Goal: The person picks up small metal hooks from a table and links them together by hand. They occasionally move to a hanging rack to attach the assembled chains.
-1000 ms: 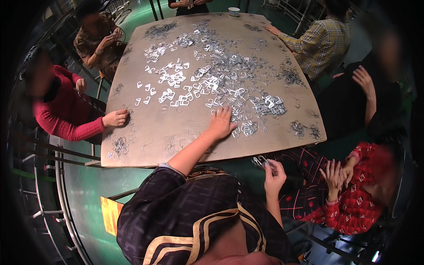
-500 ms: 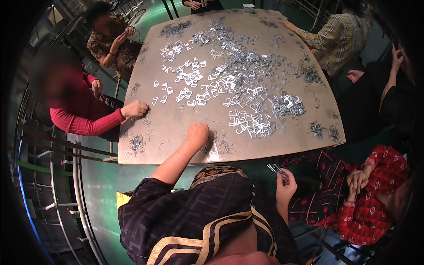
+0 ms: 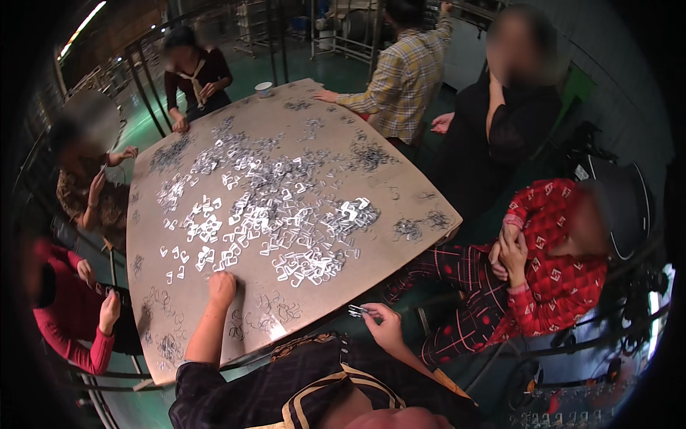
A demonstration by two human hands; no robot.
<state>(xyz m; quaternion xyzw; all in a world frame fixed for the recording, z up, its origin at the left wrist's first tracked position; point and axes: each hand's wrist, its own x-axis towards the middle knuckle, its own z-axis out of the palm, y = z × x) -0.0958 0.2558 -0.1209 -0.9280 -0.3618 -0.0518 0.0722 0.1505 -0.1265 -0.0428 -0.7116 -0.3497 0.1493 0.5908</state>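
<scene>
A factory floor, with hand sorting going on round one shared table.

A big worn table (image 3: 400, 207) carries a wide heap of small metal clips (image 3: 286, 207), all much alike (silver, bent strips), spread in loose piles and in smaller clusters near each seat. Several people (image 3: 400, 79) sit or stand close around it, each with hands at the edge. The floor (image 3: 286, 61) is painted green, as in an industrial hall. Metal racks and frames (image 3: 336, 28) stand behind the table, pipe railings (image 3: 143, 71) run along the left, and a strip light (image 3: 82, 25) glows high on the dim wall.
</scene>
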